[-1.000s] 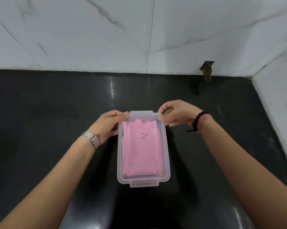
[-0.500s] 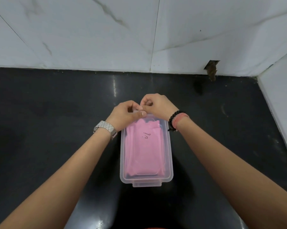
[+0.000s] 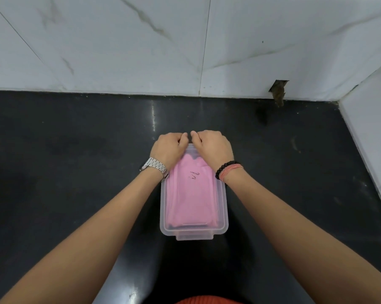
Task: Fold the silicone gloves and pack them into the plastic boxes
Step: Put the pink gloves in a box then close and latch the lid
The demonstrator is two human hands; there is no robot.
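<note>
I found the clear rectangular plastic box [image 3: 194, 207], lid on over the folded pink silicone gloves [image 3: 191, 194], on the black desk [image 3: 75, 150], long axis running away from me. Left hand [image 3: 168, 150] and right hand [image 3: 213, 148], grip clenched on its far edge, lay equally near.

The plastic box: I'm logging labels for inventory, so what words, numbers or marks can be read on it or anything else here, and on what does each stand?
No legible text anywhere in the head view.
Dark handwritten scribble: a few short pen strokes over the pink folded gloves in the clear plastic box; whether on a lid or the glove I cannot tell, and it does not read as a letter or number.
Wristwatch on the left wrist: only the band shows.
</note>
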